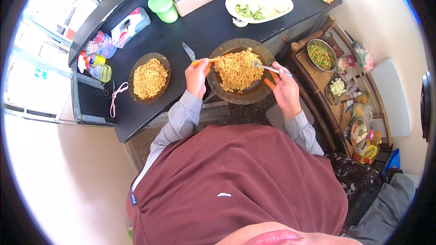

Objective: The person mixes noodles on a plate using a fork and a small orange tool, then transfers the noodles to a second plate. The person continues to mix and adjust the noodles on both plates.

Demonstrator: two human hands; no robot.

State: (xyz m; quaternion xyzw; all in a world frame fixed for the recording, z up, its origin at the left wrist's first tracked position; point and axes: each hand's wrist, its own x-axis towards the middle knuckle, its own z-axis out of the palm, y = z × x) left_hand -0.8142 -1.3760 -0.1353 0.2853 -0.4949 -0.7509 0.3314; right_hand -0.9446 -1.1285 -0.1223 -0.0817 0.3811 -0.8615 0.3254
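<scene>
A large brown bowl [235, 98] with a fluted rim holds a heap of fried noodles [238, 69]. At its left edge my left hand [198, 76] grips an orange utensil handle [211, 60] that reaches over the noodles. My right hand [285, 86] holds a metal fork [274, 69], its head in the noodles on the right. Left of the bowl, a smaller brown plate [131, 90] bears more noodles [150, 78]. Between the two lies a knife [188, 51] on the black counter.
Along the counter's back stand a green container [163, 6], a cardboard box [201, 0] and a white oval platter [269, 15] with sliced cucumber. A pink strap [117, 95] lies at the left. On the bamboo shelf at right are a metal bowl of chopped vegetables [321, 54] and a pineapple [362, 98].
</scene>
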